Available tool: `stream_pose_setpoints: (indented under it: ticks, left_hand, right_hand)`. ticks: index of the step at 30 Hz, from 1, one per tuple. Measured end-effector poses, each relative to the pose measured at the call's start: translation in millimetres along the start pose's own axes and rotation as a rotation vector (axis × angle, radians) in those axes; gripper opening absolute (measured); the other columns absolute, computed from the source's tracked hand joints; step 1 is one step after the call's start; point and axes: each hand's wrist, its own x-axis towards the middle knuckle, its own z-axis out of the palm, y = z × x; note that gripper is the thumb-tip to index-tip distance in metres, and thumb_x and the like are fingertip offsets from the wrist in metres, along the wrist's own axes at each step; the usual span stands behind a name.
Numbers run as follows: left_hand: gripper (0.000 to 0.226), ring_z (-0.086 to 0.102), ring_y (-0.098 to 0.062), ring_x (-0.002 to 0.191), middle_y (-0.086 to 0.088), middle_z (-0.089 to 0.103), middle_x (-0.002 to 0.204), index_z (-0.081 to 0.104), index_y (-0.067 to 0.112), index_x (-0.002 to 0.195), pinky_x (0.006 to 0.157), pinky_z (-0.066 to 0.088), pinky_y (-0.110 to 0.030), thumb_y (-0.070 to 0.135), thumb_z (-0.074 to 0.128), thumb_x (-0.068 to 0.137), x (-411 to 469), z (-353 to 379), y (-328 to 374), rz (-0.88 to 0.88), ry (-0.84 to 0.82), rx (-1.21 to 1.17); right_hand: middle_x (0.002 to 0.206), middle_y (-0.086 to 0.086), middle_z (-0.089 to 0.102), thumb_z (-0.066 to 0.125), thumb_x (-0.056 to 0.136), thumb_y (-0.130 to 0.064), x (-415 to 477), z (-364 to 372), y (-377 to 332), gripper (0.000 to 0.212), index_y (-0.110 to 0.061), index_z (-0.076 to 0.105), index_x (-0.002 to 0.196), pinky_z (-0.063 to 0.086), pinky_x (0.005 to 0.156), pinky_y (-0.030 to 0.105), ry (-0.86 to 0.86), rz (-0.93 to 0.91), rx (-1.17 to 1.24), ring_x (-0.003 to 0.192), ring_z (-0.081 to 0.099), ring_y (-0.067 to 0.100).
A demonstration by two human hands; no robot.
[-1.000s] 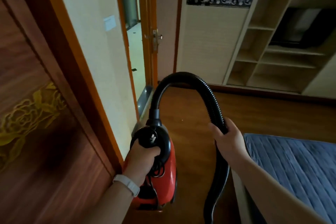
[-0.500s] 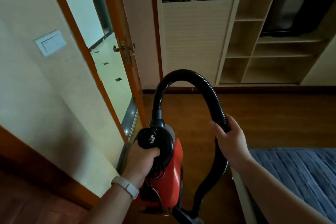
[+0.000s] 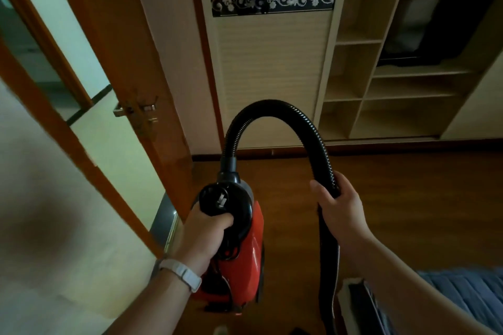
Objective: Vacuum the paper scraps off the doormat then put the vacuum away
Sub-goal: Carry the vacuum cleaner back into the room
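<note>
head view, left hand (image 3: 202,234) fingers wrapped around red vacuum (image 3: 245,258) handle, right hand (image 3: 340,212) fingers gripping black hose (image 3: 275,107)

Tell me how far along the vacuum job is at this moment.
Done: cannot tell; no doormat or paper scraps are in view. In hand: the left hand grips the handle of the red vacuum, lifted off the wooden floor, and the right hand holds the black hose, beside an open door. Left: the vacuum is not yet set down anywhere.
</note>
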Motion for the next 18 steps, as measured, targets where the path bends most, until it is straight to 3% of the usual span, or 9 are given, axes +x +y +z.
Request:
stream_pose_setpoints:
  ticks: [7,14,18]
  left_hand:
    - [0.034,0.071,-0.023,0.080,-0.003,0.075,0.085,0.070,0.023,0.095,0.070,0.058,-0.042,-0.003,0.067,0.073,154,44,16,-0.044,-0.135,-0.070]
    - [0.031,0.068,-0.022,0.068,-0.009,0.071,0.078,0.068,0.019,0.088,0.064,0.054,-0.038,-0.009,0.062,0.075,296,102,64,0.083,-0.369,0.041]
    - [0.021,0.046,-0.022,0.054,-0.009,0.049,0.061,0.053,0.010,0.066,0.050,0.037,-0.032,-0.010,0.057,0.070,357,143,93,0.145,-0.489,0.102]
  right_hand:
    - [0.069,0.003,0.062,0.066,0.093,-0.028,121,12,5,0.015,-0.032,0.059,0.106,0.046,0.045,0.020,0.137,0.009,-0.069,0.052,0.056,0.010]
    - [0.070,0.008,0.062,0.066,0.093,-0.025,239,21,-16,0.008,-0.027,0.061,0.099,0.048,0.047,0.026,0.370,0.010,-0.068,0.056,0.056,0.019]
    - [0.068,0.006,0.061,0.066,0.092,-0.025,282,14,-20,0.011,-0.030,0.061,0.100,0.048,0.046,0.026,0.519,0.000,-0.056,0.054,0.057,0.017]
